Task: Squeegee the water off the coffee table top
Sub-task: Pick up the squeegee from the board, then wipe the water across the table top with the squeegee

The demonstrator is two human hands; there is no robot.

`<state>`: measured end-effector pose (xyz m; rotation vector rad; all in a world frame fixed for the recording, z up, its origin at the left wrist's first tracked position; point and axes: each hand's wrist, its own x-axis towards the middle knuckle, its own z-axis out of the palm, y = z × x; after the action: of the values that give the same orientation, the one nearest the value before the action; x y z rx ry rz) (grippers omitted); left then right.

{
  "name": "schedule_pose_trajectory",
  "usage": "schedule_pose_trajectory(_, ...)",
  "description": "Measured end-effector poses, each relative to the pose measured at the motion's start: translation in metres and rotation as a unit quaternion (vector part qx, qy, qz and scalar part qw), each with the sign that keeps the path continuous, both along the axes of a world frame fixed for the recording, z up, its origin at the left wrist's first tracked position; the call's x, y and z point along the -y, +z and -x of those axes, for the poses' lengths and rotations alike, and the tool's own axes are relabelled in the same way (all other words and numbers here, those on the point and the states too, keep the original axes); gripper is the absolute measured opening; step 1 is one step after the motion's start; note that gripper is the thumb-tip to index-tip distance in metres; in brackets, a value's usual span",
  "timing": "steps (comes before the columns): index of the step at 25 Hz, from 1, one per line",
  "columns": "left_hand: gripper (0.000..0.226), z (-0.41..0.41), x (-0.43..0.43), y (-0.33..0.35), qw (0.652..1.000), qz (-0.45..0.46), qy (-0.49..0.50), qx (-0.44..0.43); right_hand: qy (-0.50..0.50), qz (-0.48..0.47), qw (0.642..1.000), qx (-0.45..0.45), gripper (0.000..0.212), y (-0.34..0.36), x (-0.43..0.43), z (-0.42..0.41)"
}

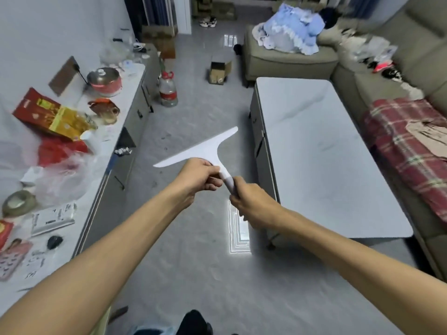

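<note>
I hold a white T-shaped squeegee (203, 147) in mid-air over the grey floor, blade pointing away and tilted. My left hand (197, 176) grips the handle just below the blade. My right hand (251, 205) is closed around the grey lower end of the handle. The coffee table (321, 146), a long pale grey glossy top, stands to the right of both hands, apart from the squeegee. I cannot make out water on its surface.
A long low cabinet (125, 112) on the left carries bags, a pot (104, 81), papers and clutter. A water jug (168, 89) and a cardboard box (219, 70) stand on the floor ahead. A sofa with a plaid blanket (406, 141) borders the table's right side.
</note>
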<state>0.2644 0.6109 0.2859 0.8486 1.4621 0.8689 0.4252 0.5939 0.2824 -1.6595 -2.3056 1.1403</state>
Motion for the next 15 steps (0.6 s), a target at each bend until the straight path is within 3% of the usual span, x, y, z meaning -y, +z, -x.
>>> schedule_pose_trajectory(3,0.015,-0.006,-0.086,0.007,0.998,0.010,-0.056,-0.004,-0.019,-0.066,0.997,0.034,0.017,0.004,-0.085,-0.010)
schedule_pose_trajectory(6,0.012,-0.013,-0.193,0.000,0.992,0.018,-0.118,-0.026,-0.072,-0.074,0.994,0.042,0.022,-0.002,-0.185,-0.023)
schedule_pose_trajectory(15,0.014,-0.060,-0.526,0.011,0.927,-0.087,-0.311,-0.190,-0.238,0.043,0.969,0.047,0.018,-0.004,-0.472,-0.091)
